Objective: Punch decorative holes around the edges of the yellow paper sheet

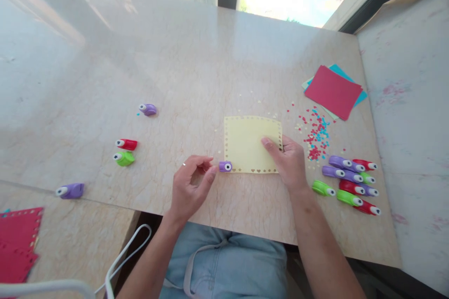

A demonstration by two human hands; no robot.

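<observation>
A pale yellow paper sheet (pixel 247 142) with punched shapes along its edges lies flat on the marble table (pixel 196 70). My right hand (pixel 287 161) presses down on its right edge, fingers spread on the sheet. A small purple craft punch (pixel 225 166) sits at the sheet's lower left corner. My left hand (pixel 192 184) is just left of it, its fingertips touching or almost touching the punch, fingers curled loosely and holding nothing.
Several purple, red and green punches (pixel 351 184) lie grouped at the right. Red and blue confetti (pixel 315 138) is scattered beside a stack of red and blue sheets (pixel 333 91). More punches, among them one purple (pixel 148 109) and one green (pixel 124 158), lie at the left. A punched red sheet (pixel 17 243) sits at lower left.
</observation>
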